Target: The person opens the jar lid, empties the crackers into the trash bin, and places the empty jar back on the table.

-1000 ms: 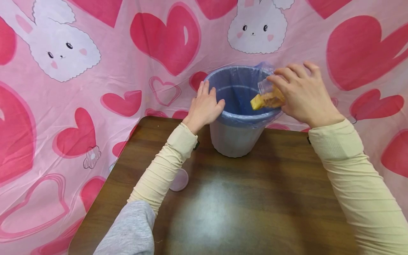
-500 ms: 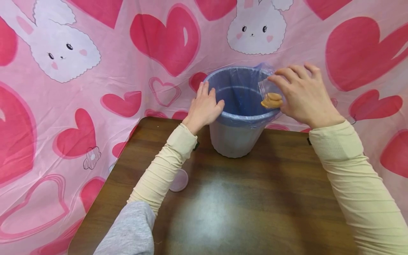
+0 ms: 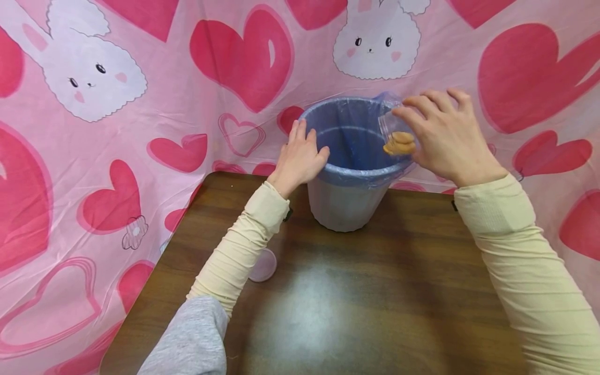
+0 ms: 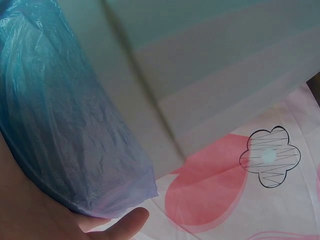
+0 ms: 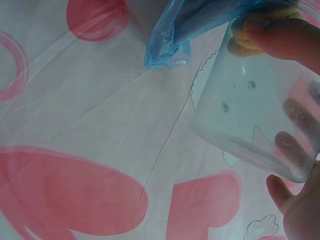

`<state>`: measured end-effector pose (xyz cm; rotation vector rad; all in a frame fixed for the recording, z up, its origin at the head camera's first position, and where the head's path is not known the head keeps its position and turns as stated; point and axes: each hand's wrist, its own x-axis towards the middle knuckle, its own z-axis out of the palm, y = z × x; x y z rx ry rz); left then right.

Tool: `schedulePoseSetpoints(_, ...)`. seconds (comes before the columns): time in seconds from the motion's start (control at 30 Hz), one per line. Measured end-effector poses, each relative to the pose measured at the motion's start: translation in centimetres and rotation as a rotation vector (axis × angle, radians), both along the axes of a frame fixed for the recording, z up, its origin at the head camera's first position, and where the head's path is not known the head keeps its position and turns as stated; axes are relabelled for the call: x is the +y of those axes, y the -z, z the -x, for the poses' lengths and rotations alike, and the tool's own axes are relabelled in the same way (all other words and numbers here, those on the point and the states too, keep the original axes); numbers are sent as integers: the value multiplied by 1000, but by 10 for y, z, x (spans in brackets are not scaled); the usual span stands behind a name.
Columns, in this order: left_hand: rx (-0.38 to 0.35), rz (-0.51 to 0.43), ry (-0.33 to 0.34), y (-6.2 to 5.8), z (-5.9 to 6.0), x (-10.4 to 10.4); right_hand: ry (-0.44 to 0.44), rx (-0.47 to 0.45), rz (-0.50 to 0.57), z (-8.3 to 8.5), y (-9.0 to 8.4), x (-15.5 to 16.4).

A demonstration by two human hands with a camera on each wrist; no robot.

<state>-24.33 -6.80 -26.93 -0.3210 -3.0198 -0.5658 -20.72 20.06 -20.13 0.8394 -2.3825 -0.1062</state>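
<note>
My right hand (image 3: 445,133) grips a clear plastic jar (image 5: 235,100), tipped sideways over the right rim of the bin. A few yellow-tan pieces (image 3: 400,142) of what looks like food lie near the jar's mouth. The bin (image 3: 344,205) is pale grey and stands upright, lined with a thin blue plastic bag (image 3: 361,179) folded over its rim. On the bin's left rim rests my left hand (image 3: 300,156), fingers extended over the edge. In the left wrist view, its thumb side shows beside the bag (image 4: 75,115).
The bin stands at the back of a brown wooden table (image 3: 365,302). A round pinkish lid (image 3: 263,265) lies on the table beside my left forearm. Behind everything hangs a pink cloth (image 3: 183,94) with hearts and rabbits, close to the bin.
A yellow piece that stuck out of the jar's mouth a second ago is gone from there, and the jar holds fewer pieces. Both hands stay nearly in place.
</note>
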Motion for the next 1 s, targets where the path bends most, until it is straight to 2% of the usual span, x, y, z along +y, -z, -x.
schedulePoseSetpoints(0.47,6,9,2,0,0,0,-42,49,-17,3,2,-2)
schedulePoseSetpoints(1.0,11,7,0,1,1,0,-20,17,-7,2,2,-3)
